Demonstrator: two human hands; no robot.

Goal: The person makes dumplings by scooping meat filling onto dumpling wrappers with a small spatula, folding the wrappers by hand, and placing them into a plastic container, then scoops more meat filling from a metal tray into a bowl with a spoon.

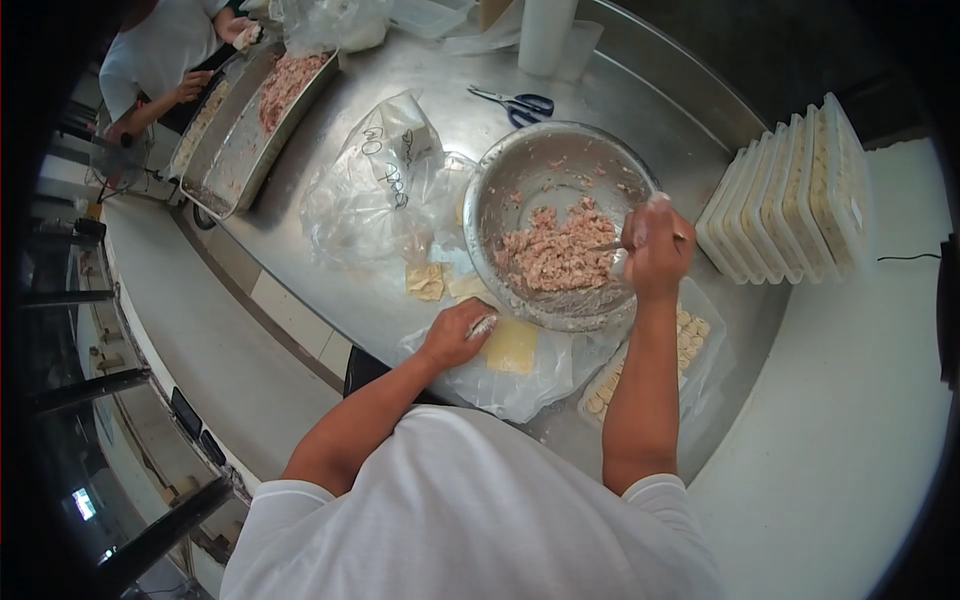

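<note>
A large metal bowl [500, 190] holds pink minced filling [560, 248]. Over its right side is my right hand [658, 248], its fingers wrapped round a utensil whose metal end reaches into the filling. My left hand [460, 332] is curled at the left of a yellow square wrapper [511, 346], holding something whitish that is partly hidden by the fingers. The wrapper lies on clear plastic [535, 392] below the bowl. More wrapper pieces [424, 281] lie left of the bowl. Under my right forearm, a tray of small dumplings [691, 338] is partly covered.
Stacked lidded plastic containers [790, 200] stand at the right. Blue-handled scissors [515, 103] lie behind the bowl, and a marked plastic bag [385, 170] lies to its left. Beyond it, a long metal tray [225, 165] holds more filling, with a co-worker [160, 60] beside it.
</note>
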